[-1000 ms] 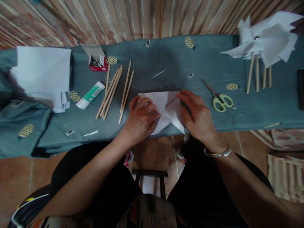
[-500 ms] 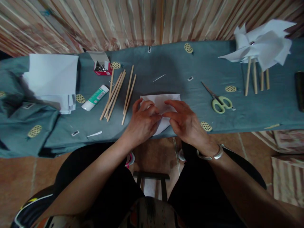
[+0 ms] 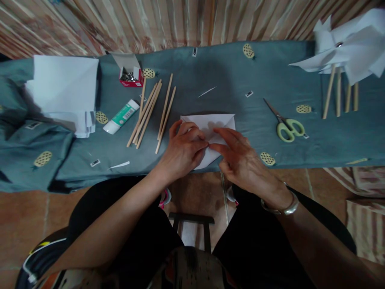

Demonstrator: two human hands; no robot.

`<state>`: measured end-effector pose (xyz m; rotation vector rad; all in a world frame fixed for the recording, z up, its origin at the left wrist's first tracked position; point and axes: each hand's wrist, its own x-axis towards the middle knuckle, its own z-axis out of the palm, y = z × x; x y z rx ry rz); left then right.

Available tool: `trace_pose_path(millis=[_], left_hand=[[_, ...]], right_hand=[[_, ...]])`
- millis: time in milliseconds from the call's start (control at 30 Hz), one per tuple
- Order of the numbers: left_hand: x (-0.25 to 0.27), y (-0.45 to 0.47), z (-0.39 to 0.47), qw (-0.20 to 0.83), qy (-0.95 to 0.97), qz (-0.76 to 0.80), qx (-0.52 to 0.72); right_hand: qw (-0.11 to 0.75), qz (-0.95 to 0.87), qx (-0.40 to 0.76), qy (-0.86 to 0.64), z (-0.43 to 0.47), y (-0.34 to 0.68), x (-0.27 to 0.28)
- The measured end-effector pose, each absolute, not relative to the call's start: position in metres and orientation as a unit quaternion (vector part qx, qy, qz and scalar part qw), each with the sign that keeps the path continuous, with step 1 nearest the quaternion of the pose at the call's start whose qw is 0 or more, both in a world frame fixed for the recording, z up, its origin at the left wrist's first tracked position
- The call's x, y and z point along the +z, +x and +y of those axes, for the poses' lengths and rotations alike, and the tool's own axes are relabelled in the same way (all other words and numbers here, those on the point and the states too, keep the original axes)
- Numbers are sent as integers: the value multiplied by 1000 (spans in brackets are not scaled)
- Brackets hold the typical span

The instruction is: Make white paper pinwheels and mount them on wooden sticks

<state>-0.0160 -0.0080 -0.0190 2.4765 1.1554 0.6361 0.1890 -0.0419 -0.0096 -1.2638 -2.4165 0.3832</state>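
A folded sheet of white paper [image 3: 210,119] lies at the table's near edge, under both hands. My left hand [image 3: 186,148] is curled over its left part, fingers bent and thumb and forefinger pressed together at the middle of the sheet. From the other side my right hand [image 3: 240,154] reaches over the paper with two fingers stretched out and apart, one tip meeting the left fingertips. The paper beneath the fingers is partly hidden. To the left lie several wooden sticks [image 3: 149,116]; green-handled scissors [image 3: 285,124] lie to the right.
A stack of white paper [image 3: 66,84] lies at the left. Nearby are a red box of metal pins [image 3: 131,82] and a glue tube [image 3: 120,116]. White paper pinwheels [image 3: 355,46] on sticks lie at the far right. Paper slivers [image 3: 207,92] dot the blue-green tablecloth [image 3: 228,80].
The view has shifted slightly, so items on the right sit farther right. My right hand's fingers are a little straighter on the paper. My left hand keeps its grip.
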Motion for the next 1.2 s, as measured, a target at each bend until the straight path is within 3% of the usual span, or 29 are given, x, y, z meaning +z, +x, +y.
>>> trace_pose_path(millis=[600, 900, 1000, 1200], left_hand=[[-18, -16, -7, 202, 857, 415, 230], [-14, -47, -5, 241, 764, 496, 336], [-14, -56, -8, 335, 692, 541, 341], [-12, -46, -20, 627, 472, 500, 366]], right_hand=[[237, -855, 81, -455, -39, 179, -20], [245, -846, 100, -463, -40, 179, -21], [262, -849, 81, -451, -39, 180, -22], [290, -845, 76, -443, -37, 179, -22]])
